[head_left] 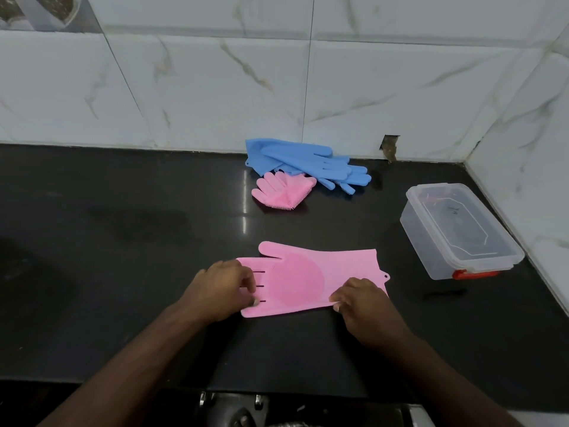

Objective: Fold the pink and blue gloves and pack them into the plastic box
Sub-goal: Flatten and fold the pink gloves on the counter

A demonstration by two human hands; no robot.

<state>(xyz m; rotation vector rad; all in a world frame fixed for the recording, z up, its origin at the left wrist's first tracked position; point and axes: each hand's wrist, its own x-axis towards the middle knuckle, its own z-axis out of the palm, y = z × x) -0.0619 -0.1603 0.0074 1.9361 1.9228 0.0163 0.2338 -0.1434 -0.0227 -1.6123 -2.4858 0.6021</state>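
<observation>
A pink silicone glove (304, 278) lies flat on the black counter (123, 226), fingers to the left, cuff to the right. My left hand (223, 288) pinches its finger end. At the cuff's near edge, my right hand (360, 298) grips the glove. A second pink glove (281, 189), folded, lies farther back. Behind it, two blue gloves (304, 161) rest against the wall. The clear plastic box (455, 229) stands open at the right with nothing in it, a red clip on its near side.
White marble-patterned tiles (215, 87) form the back wall and the right corner wall. A hole in the tile (389, 147) shows near the corner. Metal fittings (246, 408) sit below the counter's front edge.
</observation>
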